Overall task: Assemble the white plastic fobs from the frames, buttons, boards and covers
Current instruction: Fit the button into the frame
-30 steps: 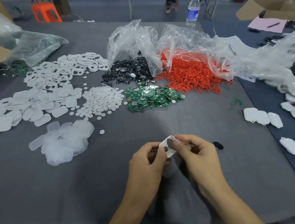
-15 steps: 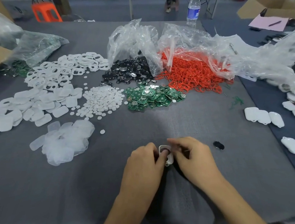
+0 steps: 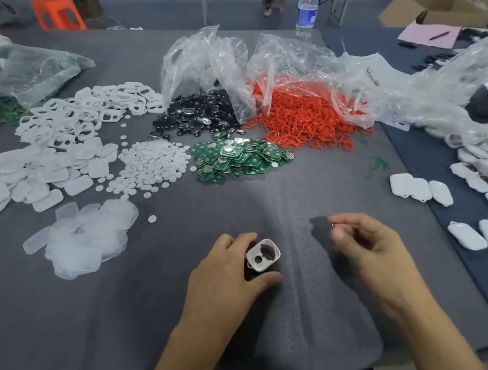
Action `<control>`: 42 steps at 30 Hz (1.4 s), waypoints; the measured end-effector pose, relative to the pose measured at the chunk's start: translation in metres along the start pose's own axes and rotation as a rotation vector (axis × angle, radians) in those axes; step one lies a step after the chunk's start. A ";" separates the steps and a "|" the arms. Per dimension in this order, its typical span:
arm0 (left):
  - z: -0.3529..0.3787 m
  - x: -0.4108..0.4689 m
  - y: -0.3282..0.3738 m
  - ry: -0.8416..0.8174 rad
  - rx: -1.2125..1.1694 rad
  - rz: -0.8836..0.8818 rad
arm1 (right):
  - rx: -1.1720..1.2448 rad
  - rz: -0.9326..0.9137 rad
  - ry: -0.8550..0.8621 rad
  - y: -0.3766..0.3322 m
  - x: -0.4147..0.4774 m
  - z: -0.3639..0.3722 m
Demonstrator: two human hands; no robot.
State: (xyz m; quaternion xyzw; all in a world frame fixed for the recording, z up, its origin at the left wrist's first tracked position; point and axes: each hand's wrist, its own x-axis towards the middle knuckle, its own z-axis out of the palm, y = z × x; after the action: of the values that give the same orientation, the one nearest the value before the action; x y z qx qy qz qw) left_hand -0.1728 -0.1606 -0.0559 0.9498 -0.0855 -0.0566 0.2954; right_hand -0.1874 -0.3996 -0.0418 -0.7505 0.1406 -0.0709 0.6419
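**Partly built fob, held low over the tabletop (image 3: 116, 328) at its near edge.** The left hand (image 3: 230, 274) grips a white frame (image 3: 263, 257) between the thumb and curled fingers, with its open face tilted up toward the viewer. A dark button (image 3: 267, 249) appears seated in one of the frame's openings, with a trace of red at its rim. Held this way, the frame presents its cavity for the next insert. The stage is therefore judged early: button in, board and cover not yet fitted.

The right hand (image 3: 365, 242) hovers to the right of the frame, apart from it, with its fingers curled inward. Blur hides whether the fingertips pinch a small part, so its grasp cannot be told.

Supply heaps lie in an arc beyond both hands, each kind kept separate, presumably so that one part can be picked without sorting.
- Green boards (image 3: 240, 157) lie straight ahead.
- Black buttons (image 3: 198, 115) and red rings (image 3: 305, 120) lie behind the boards, spilling from clear bags.
- White discs (image 3: 149, 166) lie ahead of the left hand.
- Loose frames (image 3: 88, 110) and white covers (image 3: 35, 176) lie farther left.
- Translucent pads (image 3: 85, 240) lie to the left of the left hand.

Assembled fobs (image 3: 417, 189) lie to the right of the right hand, probably to keep finished work out of the stock.
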 end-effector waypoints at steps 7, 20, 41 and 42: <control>0.008 -0.004 0.000 0.214 -0.171 0.068 | 0.968 0.231 -0.257 -0.024 -0.022 0.013; 0.021 -0.006 -0.005 0.366 -0.233 0.064 | 0.727 0.059 -0.245 -0.020 -0.028 0.031; 0.022 -0.004 -0.006 0.372 -0.174 0.089 | -0.660 -0.428 -0.215 -0.007 0.000 0.085; 0.022 -0.003 -0.006 0.371 -0.174 0.091 | -0.658 -0.440 -0.212 -0.006 0.000 0.085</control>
State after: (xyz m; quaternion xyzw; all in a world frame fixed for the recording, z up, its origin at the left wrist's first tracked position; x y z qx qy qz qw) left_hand -0.1787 -0.1672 -0.0774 0.9100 -0.0675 0.1255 0.3893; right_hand -0.1619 -0.3189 -0.0501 -0.9311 -0.0749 -0.0799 0.3479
